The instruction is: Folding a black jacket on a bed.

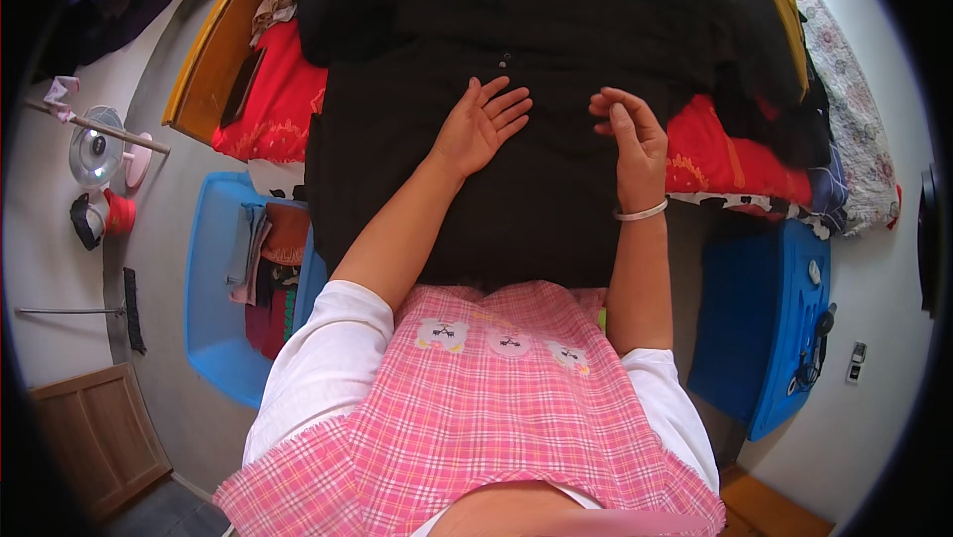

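A large black cloth garment [543,194] is spread out before me, with small round snaps or buttons [504,60] near its middle. Above the cloth, my left hand [476,124] is turned palm up with its fingers apart, holding nothing. To its right my right hand [633,127] hovers over the garment, its fingers loosely curled and nothing visible between them. A light bangle [642,212] circles the right wrist. Whether either hand touches the cloth is hard to tell. I wear a pink checked apron [491,403].
Red bedding [287,90] lies under the black cloth. An open blue plastic bin [195,269] with folded clothes stands at the left, near a fan [97,146]. At the right is a blue box with a lid [789,328], bearing a corded item. A wooden board [216,38] rises at the upper left.
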`<state>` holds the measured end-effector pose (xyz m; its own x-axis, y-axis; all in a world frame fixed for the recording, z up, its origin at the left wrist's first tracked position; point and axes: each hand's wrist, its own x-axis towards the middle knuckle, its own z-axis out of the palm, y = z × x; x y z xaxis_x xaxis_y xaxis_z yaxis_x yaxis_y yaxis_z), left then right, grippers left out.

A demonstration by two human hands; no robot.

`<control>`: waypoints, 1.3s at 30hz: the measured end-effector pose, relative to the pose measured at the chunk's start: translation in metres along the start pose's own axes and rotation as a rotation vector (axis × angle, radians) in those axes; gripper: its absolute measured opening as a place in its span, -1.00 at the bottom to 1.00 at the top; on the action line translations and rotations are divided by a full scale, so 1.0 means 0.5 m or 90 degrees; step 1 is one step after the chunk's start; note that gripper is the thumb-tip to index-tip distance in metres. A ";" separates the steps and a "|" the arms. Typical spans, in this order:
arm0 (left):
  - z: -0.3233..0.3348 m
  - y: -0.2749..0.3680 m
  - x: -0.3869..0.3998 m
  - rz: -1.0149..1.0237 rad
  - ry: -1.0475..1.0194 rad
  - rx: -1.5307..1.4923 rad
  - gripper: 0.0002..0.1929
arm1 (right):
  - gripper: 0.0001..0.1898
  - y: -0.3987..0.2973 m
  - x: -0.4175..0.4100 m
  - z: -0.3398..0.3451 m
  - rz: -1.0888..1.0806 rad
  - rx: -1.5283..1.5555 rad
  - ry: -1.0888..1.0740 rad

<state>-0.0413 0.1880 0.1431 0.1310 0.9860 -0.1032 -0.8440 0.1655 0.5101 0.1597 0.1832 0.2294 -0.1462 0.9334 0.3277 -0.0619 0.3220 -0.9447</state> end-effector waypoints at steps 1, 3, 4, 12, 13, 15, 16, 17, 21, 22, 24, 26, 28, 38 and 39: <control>0.000 0.000 -0.002 0.000 -0.002 -0.002 -0.42 | -0.78 -0.010 0.006 0.003 -0.047 -0.053 0.001; -0.003 0.003 -0.006 -0.005 0.012 0.011 -0.42 | -0.77 0.021 0.020 0.010 -0.066 -0.122 -0.027; -0.003 0.001 -0.005 -0.005 0.010 0.010 -0.42 | -0.76 0.040 0.024 0.014 -0.082 -0.189 -0.055; -0.010 -0.004 0.000 -0.014 -0.042 -0.009 -0.35 | -0.61 0.104 0.043 0.069 -0.135 -0.257 -0.096; -0.010 -0.003 0.002 -0.017 -0.044 -0.008 -0.35 | -0.58 0.117 0.043 0.071 -0.113 -0.301 -0.115; -0.010 -0.003 0.000 -0.028 -0.017 -0.016 -0.32 | -0.55 0.130 0.044 0.069 -0.088 -0.345 -0.132; -0.008 -0.002 0.000 -0.031 -0.016 -0.016 -0.32 | -0.53 0.134 0.043 0.065 -0.063 -0.309 -0.127; -0.006 0.000 0.001 -0.032 -0.017 -0.014 -0.32 | -0.52 0.138 0.042 0.061 -0.038 -0.274 -0.123; 0.000 0.001 -0.005 -0.029 -0.001 0.005 -0.32 | -0.50 0.149 0.046 0.053 -0.012 -0.227 -0.121; -0.001 0.002 -0.005 -0.032 -0.001 0.005 -0.32 | -0.50 0.148 0.047 0.053 0.004 -0.216 -0.128; -0.002 0.003 -0.004 -0.032 -0.001 -0.006 -0.32 | -0.50 0.151 0.049 0.052 0.023 -0.204 -0.132; -0.002 0.002 -0.004 -0.033 0.000 -0.005 -0.32 | -0.51 0.159 0.049 0.051 0.027 -0.179 -0.133; -0.001 0.005 -0.002 -0.031 0.000 -0.002 -0.32 | -0.52 0.165 0.048 0.052 0.024 -0.177 -0.133; 0.005 0.085 0.025 -0.213 -0.124 0.288 -0.29 | -0.57 0.169 0.051 0.042 0.001 -0.232 -0.113; -0.020 0.079 0.036 -0.226 -0.143 0.219 -0.29 | -0.54 0.179 0.050 0.048 0.008 -0.220 -0.132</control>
<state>-0.0777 0.2121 0.1530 0.5170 0.8421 -0.1538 -0.5132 0.4487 0.7316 0.1266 0.2315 0.1533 -0.3427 0.8972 0.2784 0.2713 0.3783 -0.8850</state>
